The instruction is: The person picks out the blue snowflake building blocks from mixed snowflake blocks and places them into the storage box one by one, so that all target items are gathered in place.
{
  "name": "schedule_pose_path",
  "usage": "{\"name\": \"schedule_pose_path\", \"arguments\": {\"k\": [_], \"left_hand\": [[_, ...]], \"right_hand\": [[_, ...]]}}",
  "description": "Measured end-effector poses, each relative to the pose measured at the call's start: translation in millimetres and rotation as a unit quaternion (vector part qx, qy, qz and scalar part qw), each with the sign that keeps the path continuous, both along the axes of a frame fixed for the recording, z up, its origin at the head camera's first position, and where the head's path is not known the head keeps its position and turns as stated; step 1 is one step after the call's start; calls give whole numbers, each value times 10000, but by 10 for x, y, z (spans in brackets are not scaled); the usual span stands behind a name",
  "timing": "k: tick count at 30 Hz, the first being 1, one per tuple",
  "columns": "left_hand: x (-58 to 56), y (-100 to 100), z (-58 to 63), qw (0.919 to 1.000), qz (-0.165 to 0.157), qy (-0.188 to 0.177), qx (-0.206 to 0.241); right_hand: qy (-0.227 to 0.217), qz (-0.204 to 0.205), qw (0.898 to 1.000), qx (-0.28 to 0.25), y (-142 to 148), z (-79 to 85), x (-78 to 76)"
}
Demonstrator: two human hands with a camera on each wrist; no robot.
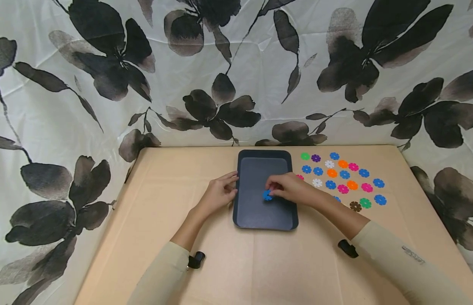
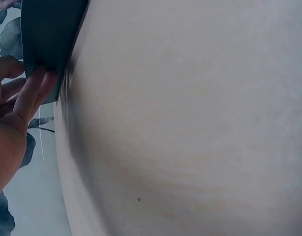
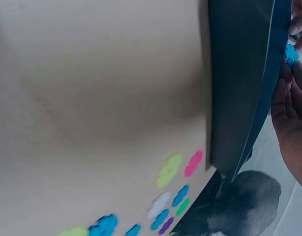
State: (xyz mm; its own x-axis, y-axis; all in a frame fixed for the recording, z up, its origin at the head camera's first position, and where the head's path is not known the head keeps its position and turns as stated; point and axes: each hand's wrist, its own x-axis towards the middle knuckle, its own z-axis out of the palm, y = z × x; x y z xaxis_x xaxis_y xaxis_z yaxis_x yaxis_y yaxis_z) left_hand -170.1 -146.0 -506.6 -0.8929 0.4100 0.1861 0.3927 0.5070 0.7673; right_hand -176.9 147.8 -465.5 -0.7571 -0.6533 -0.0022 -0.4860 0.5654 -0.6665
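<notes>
The left hand (image 1: 220, 191) touches the tray's (image 1: 255, 218) left rim with relaxed fingers, gripping nothing, probably to steady it. Over the tray, the right hand's (image 1: 291, 187) closed fingertips pinch a blue disc (image 1: 266, 195) by its edge, perhaps for fine control. Right, loose discs (image 1: 343, 189) lie flat, handily near; the right sleeve's (image 1: 396, 262) print (image 1: 413, 254) is too small to read

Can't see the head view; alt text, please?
A person's right hand pinches a blue flower-shaped piece over a dark tray while the left hand touches its left edge. More flower-shaped pieces in mixed colours lie on the table to the tray's right.
</notes>
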Motion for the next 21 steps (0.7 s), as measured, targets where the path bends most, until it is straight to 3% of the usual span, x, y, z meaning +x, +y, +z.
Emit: {"name": "schedule_pose_path", "arguments": {"k": [13, 21], "left_hand": [[4, -7, -1, 10000, 17, -5, 46], [11, 5, -3, 10000, 15, -50, -23]], "right_hand": [[-423, 901, 9947, 274, -398, -16, -128], [-836, 1119, 9884, 600, -570, -112, -142]]}}
